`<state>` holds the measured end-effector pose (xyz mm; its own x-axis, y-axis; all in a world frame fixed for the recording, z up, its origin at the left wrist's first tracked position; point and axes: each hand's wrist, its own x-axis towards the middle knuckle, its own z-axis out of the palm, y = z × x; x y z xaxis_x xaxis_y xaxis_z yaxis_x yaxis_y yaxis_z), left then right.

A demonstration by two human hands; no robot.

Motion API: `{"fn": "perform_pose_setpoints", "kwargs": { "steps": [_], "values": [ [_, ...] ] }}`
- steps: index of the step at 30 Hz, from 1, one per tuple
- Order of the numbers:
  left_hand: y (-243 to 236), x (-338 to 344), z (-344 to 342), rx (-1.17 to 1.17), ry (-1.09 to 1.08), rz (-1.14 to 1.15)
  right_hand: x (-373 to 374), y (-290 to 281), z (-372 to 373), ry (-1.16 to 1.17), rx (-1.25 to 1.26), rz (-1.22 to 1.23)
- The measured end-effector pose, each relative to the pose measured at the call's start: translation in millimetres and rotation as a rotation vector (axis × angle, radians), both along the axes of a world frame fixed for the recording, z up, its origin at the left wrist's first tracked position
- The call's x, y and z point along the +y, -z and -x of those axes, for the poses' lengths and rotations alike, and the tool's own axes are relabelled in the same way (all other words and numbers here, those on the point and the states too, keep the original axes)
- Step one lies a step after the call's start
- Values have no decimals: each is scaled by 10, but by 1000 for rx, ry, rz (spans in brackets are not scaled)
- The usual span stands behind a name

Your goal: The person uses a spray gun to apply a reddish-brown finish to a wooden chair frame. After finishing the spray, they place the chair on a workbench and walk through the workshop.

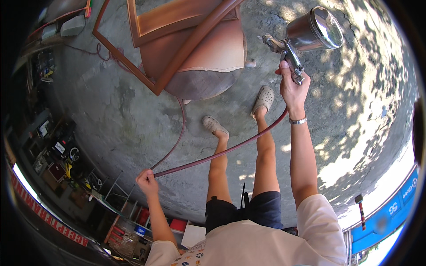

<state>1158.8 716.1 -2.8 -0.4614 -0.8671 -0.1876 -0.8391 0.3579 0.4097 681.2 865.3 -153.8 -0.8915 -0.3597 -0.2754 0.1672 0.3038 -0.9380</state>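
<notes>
My right hand [293, 91] is closed round the handle of a metal spray gun [290, 60], held out at the upper right. A shiny metal cup [313, 30] is fixed to the gun. From the gun's handle a dark red hose [235, 146] sags across my legs to my left hand [147, 181], whose fingers are wrapped round it at the lower left. Past that hand the hose runs back up toward a round grey stand [206, 84]. Brown wooden frames [177, 57] and a brown panel [217, 48] lie on the stand, apart from both hands.
My feet, in beige clogs [216, 125], stand on a grey concrete floor [111, 102] just this side of the stand. Grey blocks [72, 25] sit at the far left. Shelves and clutter line the left, with a metal rack [120, 188]. A blue sign [384, 213] shows at the lower right.
</notes>
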Motion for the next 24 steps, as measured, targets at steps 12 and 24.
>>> {"fn": "perform_pose_setpoints", "kwargs": {
  "steps": [12, 24],
  "values": [
    [-92, -283, -1298, 28, 37, 71, -143, 35, -1708, -173, 71, 12],
    [-62, -360, -2081, 54, 46, 123, -354, -222, -2679, -412, 99, -39]
  ]
}}
